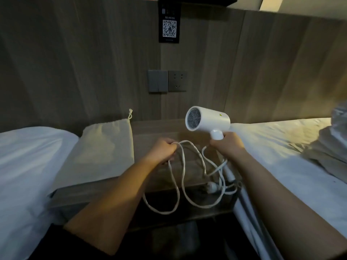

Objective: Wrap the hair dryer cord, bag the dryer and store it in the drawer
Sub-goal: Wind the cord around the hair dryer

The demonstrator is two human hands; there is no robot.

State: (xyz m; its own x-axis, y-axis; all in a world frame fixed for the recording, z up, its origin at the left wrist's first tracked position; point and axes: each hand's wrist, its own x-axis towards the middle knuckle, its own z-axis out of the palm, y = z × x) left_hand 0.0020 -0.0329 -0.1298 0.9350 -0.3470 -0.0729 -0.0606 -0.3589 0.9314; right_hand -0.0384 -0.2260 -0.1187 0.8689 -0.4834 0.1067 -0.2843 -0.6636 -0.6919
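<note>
Right grip [228, 145] clasps the handle [216, 135] of the white plastic hair dryer [206, 119] above the wooden desk [150, 129], left grip [163, 149] pinches its slack white cord [183, 166]; advise snug, even loops round the handle.

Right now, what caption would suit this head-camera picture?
Right hand holds the white hair dryer while the left hand grips its loose cord over the nightstand, cloth bag waiting alongside.
</note>
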